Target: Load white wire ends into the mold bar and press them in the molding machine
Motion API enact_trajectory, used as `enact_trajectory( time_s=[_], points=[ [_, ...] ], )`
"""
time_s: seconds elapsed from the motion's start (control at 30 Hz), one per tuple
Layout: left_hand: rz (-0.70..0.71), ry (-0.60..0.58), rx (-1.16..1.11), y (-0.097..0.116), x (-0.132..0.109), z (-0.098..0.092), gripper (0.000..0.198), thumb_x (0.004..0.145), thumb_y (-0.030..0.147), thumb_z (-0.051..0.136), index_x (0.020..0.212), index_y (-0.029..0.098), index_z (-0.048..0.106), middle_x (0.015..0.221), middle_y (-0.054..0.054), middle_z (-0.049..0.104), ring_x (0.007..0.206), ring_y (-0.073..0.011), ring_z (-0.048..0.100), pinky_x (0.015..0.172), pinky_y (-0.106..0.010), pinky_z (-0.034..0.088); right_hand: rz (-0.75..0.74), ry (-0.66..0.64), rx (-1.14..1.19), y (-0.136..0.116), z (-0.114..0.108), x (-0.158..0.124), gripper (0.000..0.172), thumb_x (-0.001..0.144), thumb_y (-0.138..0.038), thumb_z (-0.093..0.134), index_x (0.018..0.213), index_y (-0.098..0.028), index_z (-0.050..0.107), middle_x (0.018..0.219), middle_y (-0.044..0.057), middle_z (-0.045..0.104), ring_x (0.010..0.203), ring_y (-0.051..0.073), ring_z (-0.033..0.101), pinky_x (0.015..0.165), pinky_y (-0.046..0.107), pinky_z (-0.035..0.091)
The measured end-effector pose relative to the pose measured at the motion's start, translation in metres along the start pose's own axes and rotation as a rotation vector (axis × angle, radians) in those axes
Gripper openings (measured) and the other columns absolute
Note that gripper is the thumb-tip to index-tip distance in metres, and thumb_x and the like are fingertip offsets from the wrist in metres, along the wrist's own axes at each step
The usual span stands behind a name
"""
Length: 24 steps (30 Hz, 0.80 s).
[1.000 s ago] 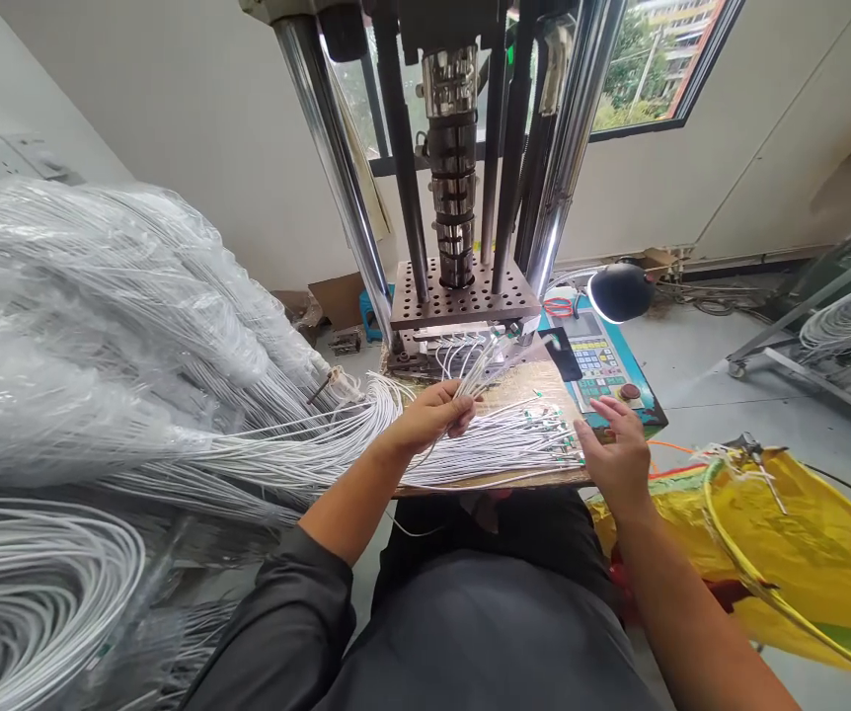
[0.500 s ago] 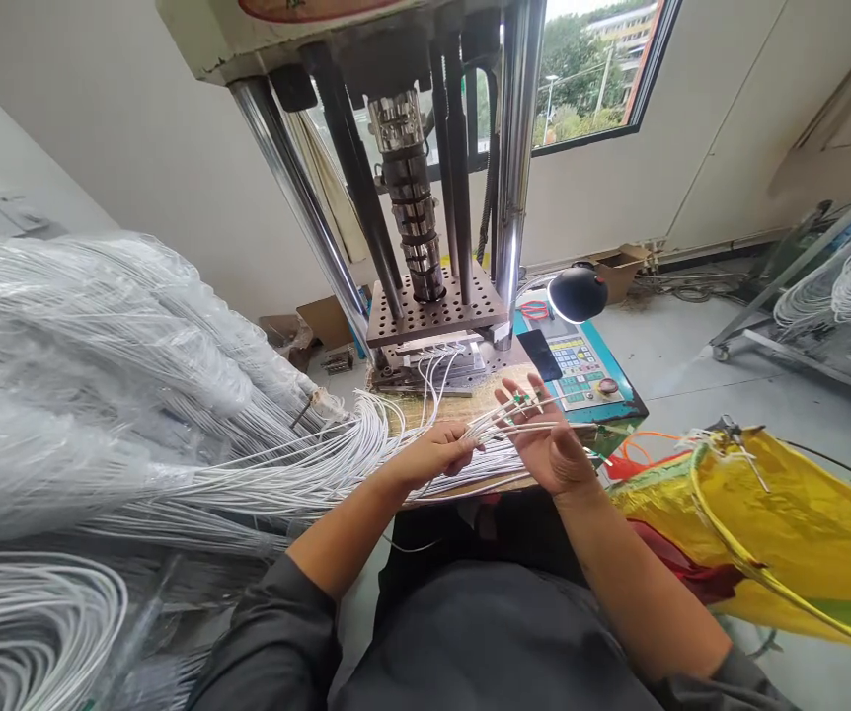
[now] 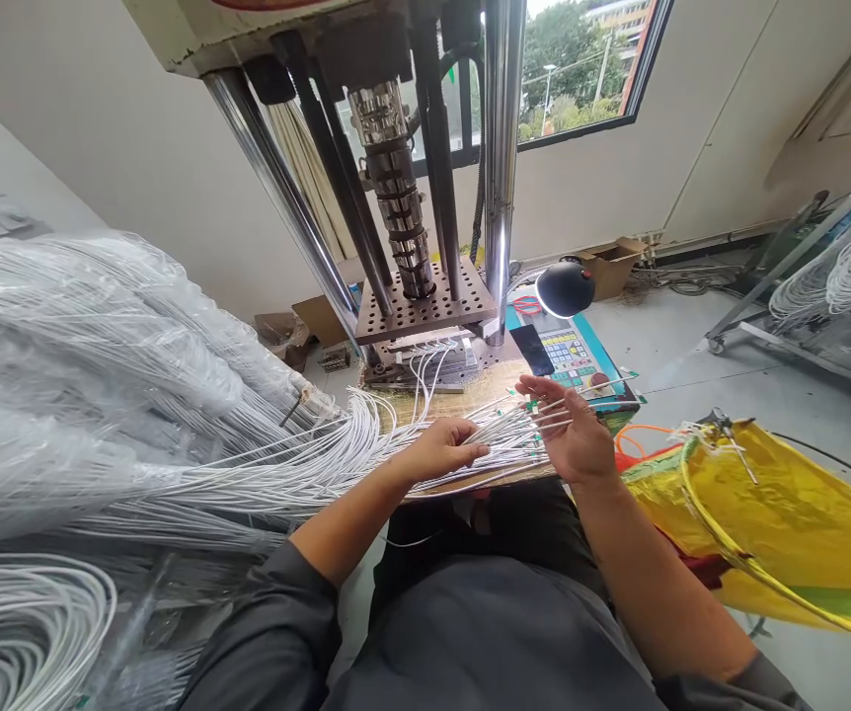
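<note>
A thick bundle of thin white cables (image 3: pixel 337 459) runs from the left across the work table. My left hand (image 3: pixel 444 449) is closed around several of these cables, thumb toward the right. To its right, my right hand (image 3: pixel 578 434) has its fingers and thumb curled round the end stretch of the cables. Small green tips show near its fingers, and some cable ends stick out past its far side. Behind both hands, a few cables rise into the metal mould (image 3: pixel 436 360) at the base of the press (image 3: pixel 425 306).
Plastic-wrapped cable bundles (image 3: pixel 100 336) are piled at the left. A control panel (image 3: pixel 574 351), a phone (image 3: pixel 531 350) and a black lamp (image 3: pixel 565 288) are right of the press. A yellow sack (image 3: pixel 788 513) with a hoop stands at the lower right.
My right hand has moved a little right and its spread fingers have drawn in around the cables. My left hand keeps its hold. The view has shifted slightly.
</note>
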<state>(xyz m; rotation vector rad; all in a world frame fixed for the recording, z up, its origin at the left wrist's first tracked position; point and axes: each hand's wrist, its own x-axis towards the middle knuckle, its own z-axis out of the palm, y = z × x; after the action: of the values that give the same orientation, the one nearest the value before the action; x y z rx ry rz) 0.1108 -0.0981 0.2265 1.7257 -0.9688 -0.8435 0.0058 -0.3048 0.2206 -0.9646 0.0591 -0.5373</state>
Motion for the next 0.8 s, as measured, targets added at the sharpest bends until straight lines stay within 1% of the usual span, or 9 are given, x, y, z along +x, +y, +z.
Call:
enact_trajectory(
  time_s=[0.1,0.17,0.27,0.4,0.53,0.6,0.67,0.73,0.8],
  points=[
    [0.004,-0.072,-0.062,0.005,0.008,0.002,0.046,0.087,0.056,0.067,0.071,0.015,0.056,0.06,0.002,0.055,0.049,-0.0066,0.046,0.051,-0.021,0.034,-0.005,0.019,-0.049,0.002,0.001,0.001,0.035,0.093,-0.048,0.057,0.106,-0.023,0.08,0.118,0.007,0.075,0.118,0.026,0.064,0.113,0.043,0.042],
    [0.016,-0.079,-0.093,0.007,0.017,0.003,0.046,0.088,0.056,0.066,0.07,0.014,0.059,0.06,0.001,0.057,0.047,-0.006,0.047,0.05,-0.021,0.035,-0.021,0.034,-0.064,0.003,0.0,0.002,0.034,0.092,-0.045,0.058,0.102,-0.022,0.081,0.114,0.008,0.076,0.115,0.025,0.066,0.111,0.042,0.043],
    [0.031,-0.055,-0.145,0.005,0.029,0.005,0.044,0.088,0.054,0.067,0.074,0.012,0.063,0.066,-0.002,0.063,0.046,-0.0054,0.049,0.049,-0.021,0.035,-0.033,0.052,-0.075,0.004,-0.005,0.005,0.034,0.091,-0.044,0.057,0.102,-0.021,0.081,0.115,0.009,0.076,0.112,0.025,0.066,0.107,0.042,0.047],
    [0.005,-0.034,-0.245,-0.001,0.037,0.007,0.041,0.087,0.051,0.069,0.076,0.013,0.062,0.069,-0.003,0.067,0.044,-0.0048,0.048,0.046,-0.021,0.032,-0.03,0.062,-0.149,0.006,-0.013,0.008,0.034,0.092,-0.042,0.056,0.102,-0.022,0.081,0.121,0.008,0.074,0.114,0.026,0.065,0.1,0.042,0.051],
    [-0.034,0.021,-0.311,-0.008,0.04,0.008,0.041,0.085,0.052,0.07,0.077,0.013,0.061,0.074,-0.004,0.069,0.043,-0.005,0.049,0.044,-0.021,0.032,-0.038,0.152,-0.205,0.014,-0.018,0.01,0.031,0.092,-0.039,0.055,0.103,-0.027,0.08,0.125,0.005,0.073,0.111,0.024,0.065,0.094,0.042,0.053],
    [-0.056,0.058,-0.322,-0.01,0.042,0.008,0.041,0.084,0.053,0.071,0.081,0.012,0.063,0.075,-0.004,0.07,0.042,-0.0051,0.048,0.044,-0.022,0.032,-0.048,0.179,-0.206,0.019,-0.018,0.011,0.03,0.091,-0.038,0.055,0.104,-0.028,0.08,0.124,0.005,0.073,0.109,0.024,0.066,0.091,0.042,0.054],
    [-0.077,0.075,-0.332,-0.012,0.044,0.008,0.041,0.086,0.053,0.068,0.091,0.013,0.064,0.071,-0.002,0.068,0.041,-0.0053,0.046,0.043,-0.022,0.031,-0.056,0.175,-0.212,0.023,-0.02,0.013,0.03,0.091,-0.038,0.056,0.104,-0.027,0.081,0.121,0.006,0.074,0.108,0.024,0.066,0.089,0.042,0.054],
    [-0.083,0.065,-0.317,-0.013,0.045,0.009,0.04,0.09,0.053,0.063,0.1,0.014,0.062,0.064,0.002,0.065,0.039,-0.0054,0.04,0.043,-0.022,0.027,-0.061,0.176,-0.238,0.026,-0.022,0.016,0.03,0.091,-0.038,0.056,0.103,-0.026,0.081,0.118,0.007,0.074,0.105,0.024,0.067,0.086,0.041,0.053],
    [-0.045,0.089,-0.218,-0.012,0.045,0.01,0.036,0.095,0.051,0.056,0.099,0.016,0.061,0.06,0.003,0.063,0.04,-0.0059,0.038,0.046,-0.022,0.028,-0.063,0.213,-0.277,0.028,-0.026,0.018,0.03,0.089,-0.037,0.056,0.103,-0.025,0.08,0.11,0.007,0.075,0.099,0.024,0.068,0.081,0.041,0.053]
  ],
)
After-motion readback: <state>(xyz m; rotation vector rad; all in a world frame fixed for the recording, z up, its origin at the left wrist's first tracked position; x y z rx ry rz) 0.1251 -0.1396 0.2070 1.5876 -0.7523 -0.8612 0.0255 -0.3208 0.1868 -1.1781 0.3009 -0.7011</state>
